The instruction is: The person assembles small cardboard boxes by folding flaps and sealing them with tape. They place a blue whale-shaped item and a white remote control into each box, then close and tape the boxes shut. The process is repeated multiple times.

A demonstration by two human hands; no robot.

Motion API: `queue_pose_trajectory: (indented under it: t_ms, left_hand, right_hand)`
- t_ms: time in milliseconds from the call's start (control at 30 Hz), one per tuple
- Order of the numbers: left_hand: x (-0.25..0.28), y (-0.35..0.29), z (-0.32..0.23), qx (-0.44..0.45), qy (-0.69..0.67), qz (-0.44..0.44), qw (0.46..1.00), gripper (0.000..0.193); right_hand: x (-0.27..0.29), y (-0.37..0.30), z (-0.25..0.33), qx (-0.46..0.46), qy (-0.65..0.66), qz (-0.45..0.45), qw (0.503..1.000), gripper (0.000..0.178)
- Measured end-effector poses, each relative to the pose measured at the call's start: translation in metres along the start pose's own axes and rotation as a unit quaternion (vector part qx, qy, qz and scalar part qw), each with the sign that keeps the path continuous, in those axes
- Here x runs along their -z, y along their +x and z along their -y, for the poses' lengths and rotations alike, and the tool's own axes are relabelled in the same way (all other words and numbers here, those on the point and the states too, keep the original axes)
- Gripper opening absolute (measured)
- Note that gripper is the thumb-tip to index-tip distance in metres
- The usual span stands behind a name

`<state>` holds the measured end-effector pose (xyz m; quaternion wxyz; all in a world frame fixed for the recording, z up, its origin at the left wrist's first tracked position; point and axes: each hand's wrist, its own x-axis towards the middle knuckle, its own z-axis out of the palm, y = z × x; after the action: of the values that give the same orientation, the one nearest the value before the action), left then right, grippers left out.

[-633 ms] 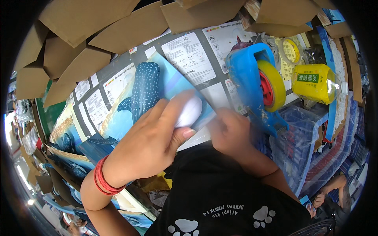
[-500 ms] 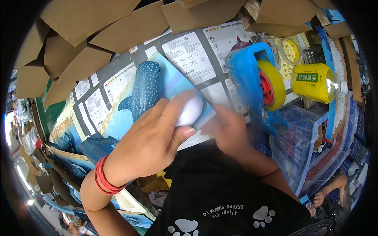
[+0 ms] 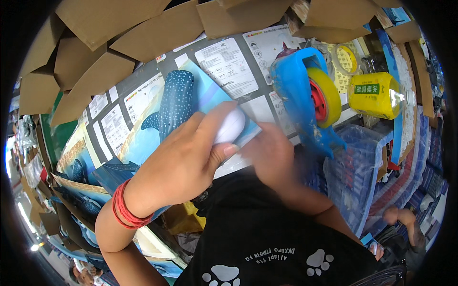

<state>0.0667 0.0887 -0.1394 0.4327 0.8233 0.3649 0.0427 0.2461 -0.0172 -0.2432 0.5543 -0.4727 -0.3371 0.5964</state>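
My left hand (image 3: 176,157), with red bands at the wrist, is closed around a smooth white rounded piece (image 3: 231,127). Its thumb presses the near side and its fingers lie over the far side. Under and beyond it is a light-blue printed card or box panel (image 3: 210,88). On that panel is a dark blue, white-spotted whale shark (image 3: 176,100); whether it is printed or solid I cannot tell. My right hand (image 3: 272,155) is at the right edge of the panel, close to the white piece. Motion smears its fingers, hiding what they may hold.
A blue tape dispenser (image 3: 292,86) with a yellow tape roll (image 3: 331,97) stands to the right. Beyond it are a yellow-labelled bottle (image 3: 374,95) and a loose tape ring (image 3: 346,59). Brown cardboard flaps (image 3: 157,35) line the far side. Another person's arm (image 3: 405,221) shows lower right.
My left hand stays closed on the white piece, almost unmoved. My right hand has shifted slightly and is still blurred. The other person's arm has moved a little.
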Motion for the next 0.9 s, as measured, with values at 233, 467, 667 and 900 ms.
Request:
queue_pose_trajectory:
  t_ms: [233, 467, 667, 900]
  left_hand:
    - [-0.003, 0.000, 0.000, -0.008, 0.007, -0.001, 1.000, 0.052]
    - [-0.001, -0.002, 0.001, -0.004, -0.007, 0.006, 1.000, 0.051]
    - [0.001, -0.002, -0.002, 0.028, -0.006, 0.017, 0.999, 0.051]
    - [0.008, 0.002, -0.006, 0.055, 0.002, 0.073, 0.996, 0.053]
  right_hand:
    - [-0.008, -0.003, -0.003, 0.119, -0.236, -0.112, 0.958, 0.024]
    - [0.000, 0.000, 0.005, 0.023, -0.184, -0.063, 0.981, 0.022]
    - [0.006, 0.003, -0.006, -0.152, 0.114, -0.019, 0.982, 0.026]
    - [-0.017, 0.000, 0.016, -0.030, -0.080, -0.053, 0.995, 0.023]
